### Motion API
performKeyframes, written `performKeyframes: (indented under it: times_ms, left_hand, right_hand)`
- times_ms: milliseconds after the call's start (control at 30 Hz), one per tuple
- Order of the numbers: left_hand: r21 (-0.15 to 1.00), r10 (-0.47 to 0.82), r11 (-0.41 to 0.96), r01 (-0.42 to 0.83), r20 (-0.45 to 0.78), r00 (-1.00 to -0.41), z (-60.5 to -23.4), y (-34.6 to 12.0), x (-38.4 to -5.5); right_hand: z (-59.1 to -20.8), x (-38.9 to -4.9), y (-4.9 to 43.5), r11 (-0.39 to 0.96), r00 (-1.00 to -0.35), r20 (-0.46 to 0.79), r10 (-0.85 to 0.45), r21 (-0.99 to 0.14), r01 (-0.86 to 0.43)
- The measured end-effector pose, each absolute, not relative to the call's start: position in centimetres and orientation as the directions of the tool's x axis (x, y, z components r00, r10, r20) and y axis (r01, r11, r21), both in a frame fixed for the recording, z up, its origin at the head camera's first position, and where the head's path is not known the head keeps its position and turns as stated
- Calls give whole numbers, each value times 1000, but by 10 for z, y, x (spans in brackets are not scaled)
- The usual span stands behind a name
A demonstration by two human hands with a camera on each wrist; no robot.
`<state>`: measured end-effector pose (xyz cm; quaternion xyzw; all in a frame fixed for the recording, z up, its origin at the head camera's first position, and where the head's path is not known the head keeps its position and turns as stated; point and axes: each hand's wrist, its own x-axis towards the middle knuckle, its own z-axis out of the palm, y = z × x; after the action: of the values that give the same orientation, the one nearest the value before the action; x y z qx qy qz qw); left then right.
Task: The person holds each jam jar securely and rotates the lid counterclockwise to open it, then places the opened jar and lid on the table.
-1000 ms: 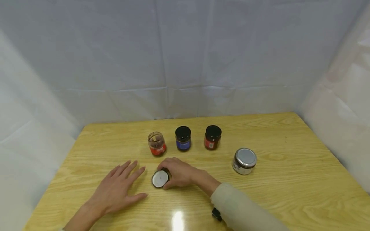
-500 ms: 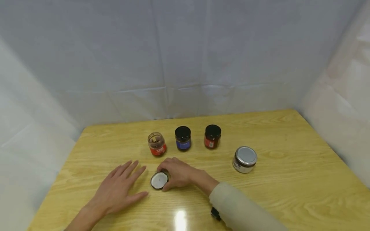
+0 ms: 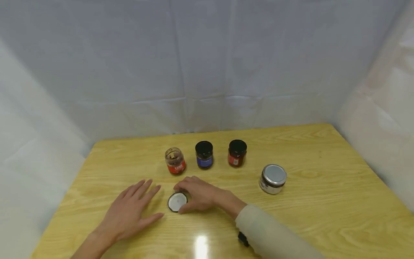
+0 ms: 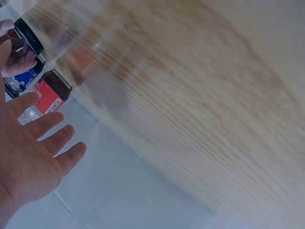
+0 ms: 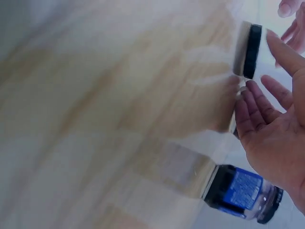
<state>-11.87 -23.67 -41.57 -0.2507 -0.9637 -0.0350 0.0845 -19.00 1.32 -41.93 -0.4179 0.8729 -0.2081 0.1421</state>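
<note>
A round jar lid (image 3: pixel 177 201) with a dark rim lies flat on the table, white inside facing up. My right hand (image 3: pixel 199 194) stands around its right side, thumb by the near edge and fingers by the far edge. In the right wrist view, small gaps show between the fingers and the dark lid (image 5: pixel 253 51). My left hand (image 3: pixel 127 212) is left of the lid, its fingers spread and holding nothing. Behind the lid stands an uncovered glass jar (image 3: pixel 176 166) with a red label and dark residue inside.
A blue-labelled jar (image 3: pixel 204 157) and a red-labelled jar (image 3: pixel 237 154), both with black lids, stand at the back. A wide silver-lidded jar (image 3: pixel 272 180) is to the right. A small black object (image 3: pixel 243 239) shows beside the right sleeve. White sheeting (image 3: pixel 207 72) surrounds the wooden table (image 3: pixel 323 201).
The lid, tilted in my right hand's grip a second ago, now lies flat on the table. My right fingers have loosened around it. My left hand has barely moved.
</note>
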Motion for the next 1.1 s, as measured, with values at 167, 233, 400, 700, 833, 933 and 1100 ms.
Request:
performKeyframes:
  times_ms: [167, 233, 400, 700, 833, 933, 1100]
  left_hand:
    - [45, 464, 875, 482, 207, -861, -412, -234, -119]
    - [49, 464, 872, 487, 236, -854, -411, -232, -119]
    - [55, 475, 856, 514, 308, -824, -406, -222, -119]
    - [29, 490, 840, 542, 391, -779, -393, -204, -117]
    - [20, 501, 829, 559, 418, -757, -386, -197, -119]
    - [16, 510, 822, 569, 426, -747, -382, -191, -120]
    - [12, 520, 815, 579, 427, -740, -377, -180, -125]
  right_hand:
    - [-409, -187, 26, 558, -596, -88, -798, -483, -675]
    - [-404, -185, 32, 569, -604, -84, -792, -459, -682]
    - [-387, -178, 52, 605, -630, -47, -775, -344, -718]
    - [-362, -165, 91, 660, -677, 78, -731, -170, -732]
    - [-355, -163, 107, 678, -687, 135, -714, -114, -726]
    - [-350, -163, 115, 686, -690, 162, -706, -84, -722]
    - [-346, -165, 125, 747, -748, 143, -648, -77, -661]
